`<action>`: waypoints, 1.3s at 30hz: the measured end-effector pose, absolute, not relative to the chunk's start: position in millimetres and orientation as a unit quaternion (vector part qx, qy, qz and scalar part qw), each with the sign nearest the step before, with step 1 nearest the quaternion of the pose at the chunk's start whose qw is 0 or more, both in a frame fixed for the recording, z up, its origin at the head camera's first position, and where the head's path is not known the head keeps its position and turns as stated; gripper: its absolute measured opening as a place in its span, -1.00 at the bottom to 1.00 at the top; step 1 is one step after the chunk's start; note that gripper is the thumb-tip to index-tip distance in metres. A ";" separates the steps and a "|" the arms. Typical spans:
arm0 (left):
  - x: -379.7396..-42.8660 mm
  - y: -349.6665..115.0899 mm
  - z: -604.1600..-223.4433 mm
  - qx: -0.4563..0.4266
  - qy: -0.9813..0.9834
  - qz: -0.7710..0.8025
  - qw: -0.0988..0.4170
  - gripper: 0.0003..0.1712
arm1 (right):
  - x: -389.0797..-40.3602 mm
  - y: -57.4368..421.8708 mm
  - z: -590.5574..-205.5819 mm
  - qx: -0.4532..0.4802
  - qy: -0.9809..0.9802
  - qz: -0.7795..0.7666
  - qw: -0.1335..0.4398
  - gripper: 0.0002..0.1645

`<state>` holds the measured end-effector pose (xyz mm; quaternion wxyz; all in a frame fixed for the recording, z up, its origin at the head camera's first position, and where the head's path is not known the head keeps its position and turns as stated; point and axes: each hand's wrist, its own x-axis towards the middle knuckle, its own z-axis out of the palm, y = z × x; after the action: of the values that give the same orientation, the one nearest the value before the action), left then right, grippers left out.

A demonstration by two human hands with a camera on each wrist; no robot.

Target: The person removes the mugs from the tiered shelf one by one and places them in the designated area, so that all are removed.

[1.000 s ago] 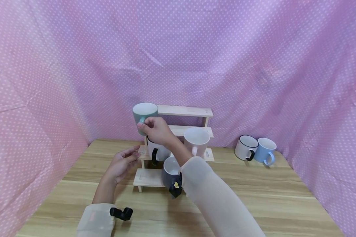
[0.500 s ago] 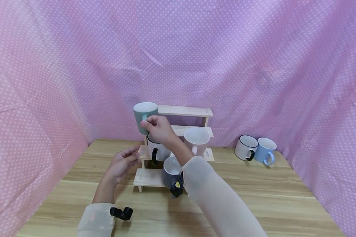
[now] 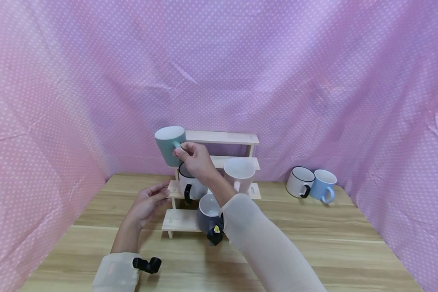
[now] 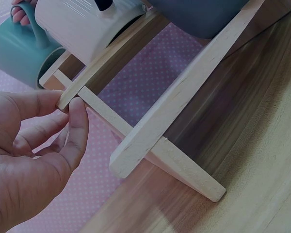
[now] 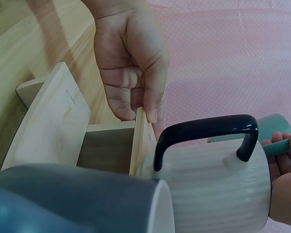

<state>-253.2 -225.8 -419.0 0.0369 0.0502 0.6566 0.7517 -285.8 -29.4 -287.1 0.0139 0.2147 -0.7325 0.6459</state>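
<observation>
Pink polka-dotted cloth (image 3: 219, 73) hangs behind my desk (image 3: 332, 235), which bears a stepped wooden rack (image 3: 181, 220). Of my two hands, the left hand (image 3: 149, 202) pinches a rack board's end between thumb and finger; the right hand (image 3: 197, 160), fingers curled, grips the handle of a teal mug (image 3: 165, 152). The mug, tilted, lies just left of my right hand, above and beyond my left; whether it touches the rack I cannot tell.
</observation>
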 end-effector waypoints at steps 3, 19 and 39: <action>-253.7 -225.5 -419.8 0.051 0.657 0.751 0.036 -0.36 | -286.1 -28.4 -286.5 0.216 -0.726 0.652 0.020 -0.81; -253.5 -226.4 -421.9 0.050 0.655 0.753 0.041 -0.35 | -279.5 -14.6 -263.5 0.230 -0.706 0.667 0.058 -0.79; -252.1 -223.1 -421.5 0.038 0.649 0.759 0.036 -0.35 | -279.9 50.4 -231.5 0.205 -0.702 0.672 0.112 -0.77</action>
<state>-252.1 -223.1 -421.5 0.0358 0.0385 0.6489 0.7591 -279.9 50.4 -231.5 0.1124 0.2046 -0.7024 0.6725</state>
